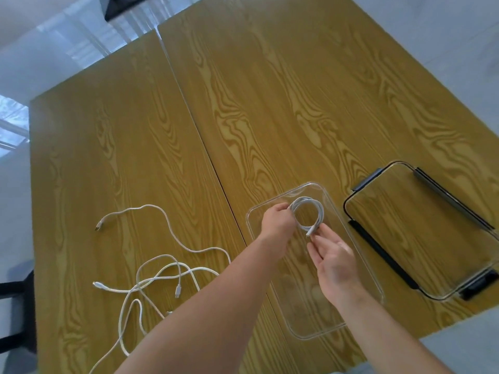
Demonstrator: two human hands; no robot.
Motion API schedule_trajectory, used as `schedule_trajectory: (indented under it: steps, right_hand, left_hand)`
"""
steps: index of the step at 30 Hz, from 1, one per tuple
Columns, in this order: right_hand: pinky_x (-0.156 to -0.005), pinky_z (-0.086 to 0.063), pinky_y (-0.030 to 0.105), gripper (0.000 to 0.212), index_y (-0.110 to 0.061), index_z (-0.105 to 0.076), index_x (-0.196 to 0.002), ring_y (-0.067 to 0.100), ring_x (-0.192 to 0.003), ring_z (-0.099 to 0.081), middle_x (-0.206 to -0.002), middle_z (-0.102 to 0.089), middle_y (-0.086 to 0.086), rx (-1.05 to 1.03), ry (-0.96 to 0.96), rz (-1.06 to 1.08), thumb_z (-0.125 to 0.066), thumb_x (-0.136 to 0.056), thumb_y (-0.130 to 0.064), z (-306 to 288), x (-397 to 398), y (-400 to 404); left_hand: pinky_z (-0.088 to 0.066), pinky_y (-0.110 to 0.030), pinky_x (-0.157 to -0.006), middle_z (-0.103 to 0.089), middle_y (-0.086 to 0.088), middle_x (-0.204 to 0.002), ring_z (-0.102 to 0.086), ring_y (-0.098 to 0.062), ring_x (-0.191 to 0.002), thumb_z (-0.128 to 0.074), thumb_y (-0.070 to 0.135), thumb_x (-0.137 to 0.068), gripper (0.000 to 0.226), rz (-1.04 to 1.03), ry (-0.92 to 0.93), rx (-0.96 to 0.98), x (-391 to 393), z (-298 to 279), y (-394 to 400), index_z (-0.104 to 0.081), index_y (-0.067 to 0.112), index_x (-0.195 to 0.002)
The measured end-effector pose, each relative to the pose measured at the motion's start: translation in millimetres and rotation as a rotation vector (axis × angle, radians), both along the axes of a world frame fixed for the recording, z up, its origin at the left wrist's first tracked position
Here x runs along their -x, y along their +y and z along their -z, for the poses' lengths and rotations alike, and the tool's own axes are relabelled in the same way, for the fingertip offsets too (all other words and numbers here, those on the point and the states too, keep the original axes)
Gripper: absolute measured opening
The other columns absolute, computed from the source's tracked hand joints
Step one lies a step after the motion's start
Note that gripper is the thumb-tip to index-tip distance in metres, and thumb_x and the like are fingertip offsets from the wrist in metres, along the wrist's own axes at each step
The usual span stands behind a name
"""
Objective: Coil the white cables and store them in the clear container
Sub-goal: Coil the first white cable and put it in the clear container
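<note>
Head view: the left hand (275, 221) pinches a coiled white cable (307, 213) at its left side, over the far end of the clear container (270, 265) on the tabletop (135, 130). The right hand (333, 259) has relaxed, extended fingers (314, 251), touching the coil's plug end. Loose white cables (167, 268) lie tangled to the left. A clear lid (432, 233) sits just right of the container.

table (270, 103): yellow-brown wood grain, smooth, faint sheen. container (334, 323): clear glossy plastic. lid (421, 225): clear plastic, black matt clips on rim. coiled cable (307, 211) and loose cables (162, 268): white, matt.
</note>
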State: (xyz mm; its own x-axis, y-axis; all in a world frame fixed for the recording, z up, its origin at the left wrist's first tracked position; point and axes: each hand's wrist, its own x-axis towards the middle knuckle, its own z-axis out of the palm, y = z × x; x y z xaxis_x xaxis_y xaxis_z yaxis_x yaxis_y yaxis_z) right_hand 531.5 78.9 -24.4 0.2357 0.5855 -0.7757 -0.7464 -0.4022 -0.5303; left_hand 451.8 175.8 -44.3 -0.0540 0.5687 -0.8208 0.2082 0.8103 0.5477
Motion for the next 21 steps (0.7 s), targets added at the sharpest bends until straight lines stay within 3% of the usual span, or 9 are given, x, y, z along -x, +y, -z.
schedule_trajectory:
  steps: [3,7,12,14,17,21]
  right_hand:
    - [-0.115,-0.038,0.036,0.044,-0.004,-0.047,-0.143,0.016,-0.13,-0.054,-0.134,-0.061,0.005,0.001,0.011,0.005,-0.047,-0.099,0.003,2,0,2]
    - [-0.113,-0.04,0.033,0.046,-0.002,-0.044,-0.145,0.017,-0.132,-0.052,-0.139,-0.058,0.007,-0.001,0.025,0.006,-0.047,-0.099,0.004,5,2,3]
    - [-0.112,-0.04,0.031,0.044,-0.003,-0.045,-0.143,0.014,-0.129,-0.053,-0.114,-0.065,-0.006,-0.031,0.02,0.005,-0.048,-0.099,0.003,2,2,3]
    - [-0.115,-0.038,0.033,0.046,-0.003,-0.043,-0.144,0.014,-0.131,-0.052,-0.12,-0.064,-0.004,-0.036,0.015,0.006,-0.049,-0.099,0.002,2,1,3]
    - [-0.116,-0.036,0.034,0.049,-0.001,-0.038,-0.148,0.016,-0.135,-0.049,-0.141,-0.056,0.006,-0.027,0.007,0.004,-0.048,-0.1,0.001,5,0,0]
    - [-0.116,-0.037,0.033,0.049,-0.002,-0.038,-0.148,0.015,-0.135,-0.049,-0.146,-0.052,0.006,-0.019,-0.013,-0.004,-0.05,-0.101,-0.005,9,2,-1]
  left_hand:
    - [-0.055,-0.043,-0.096,-0.073,-0.004,-0.102,-0.069,-0.023,-0.102,-0.055,0.014,-0.088,0.029,-0.027,-0.003,0.018,-4,-4,-1,-0.066,0.018,-0.115]
    - [-0.057,-0.038,-0.091,-0.071,-0.006,-0.101,-0.068,-0.02,-0.093,-0.054,0.013,-0.091,0.031,-0.143,0.0,0.039,-7,-8,-2,-0.059,0.017,-0.121]
    - [-0.055,-0.045,-0.096,-0.071,-0.01,-0.101,-0.064,-0.017,-0.087,-0.056,0.022,-0.079,0.044,-0.198,-0.052,0.054,-6,-6,-6,-0.063,0.01,-0.122]
    - [-0.054,-0.042,-0.097,-0.071,-0.009,-0.109,-0.067,-0.019,-0.095,-0.056,0.028,-0.081,0.053,-0.205,-0.033,0.069,-3,-6,-8,-0.057,0.013,-0.132]
    - [-0.053,-0.033,-0.096,-0.067,0.0,-0.095,-0.063,-0.01,-0.08,-0.052,0.023,-0.096,0.046,-0.255,-0.058,0.079,2,-14,-9,-0.051,0.011,-0.14]
    - [-0.053,-0.032,-0.099,-0.063,-0.009,-0.129,-0.063,-0.018,-0.113,-0.048,0.019,-0.102,0.043,-0.3,-0.145,0.093,4,-22,-10,-0.044,0.011,-0.144]
